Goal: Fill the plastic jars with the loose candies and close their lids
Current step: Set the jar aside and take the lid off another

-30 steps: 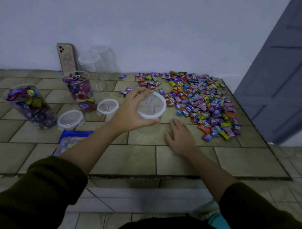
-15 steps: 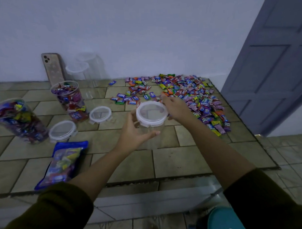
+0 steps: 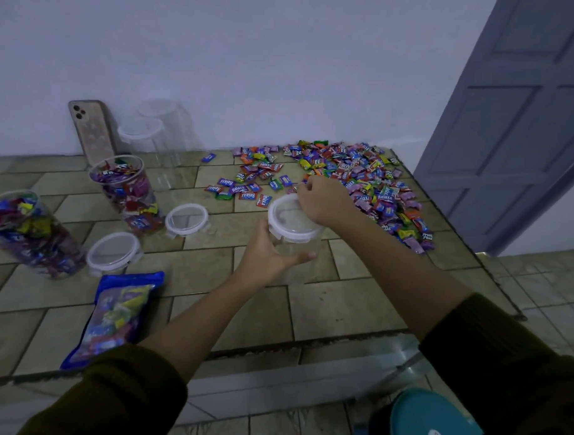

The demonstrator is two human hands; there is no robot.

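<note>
Head view: a tabletop [image 3: 341, 310] of olive-tan tiles runs back to a pale, bare wall [image 3: 284, 70], with a grey panelled door [image 3: 516, 127] at the right. A heap of loose candies [image 3: 362, 177] in bright wrappers covers the far right of the tiles. To the left, a phone [image 3: 92, 130] leans on the wall beside two empty clear jars [image 3: 158, 138]. Nearer stand an open filled jar [image 3: 127, 192] and a tilted filled jar [image 3: 28, 234], with two loose lids [image 3: 186, 218] lying flat and a blue candy bag [image 3: 116, 315] near the front edge.

The left hand [image 3: 268, 252] wraps round the clear body of the held jar [image 3: 294, 250] just left of the heap. The right hand [image 3: 325, 199] hooks curled fingers over the far rim of its white lid [image 3: 292, 222].

A second ago the right hand lay flat on the tiles and the left clasped the jar by its lid. The right had reached the lid by half a second ago.
</note>
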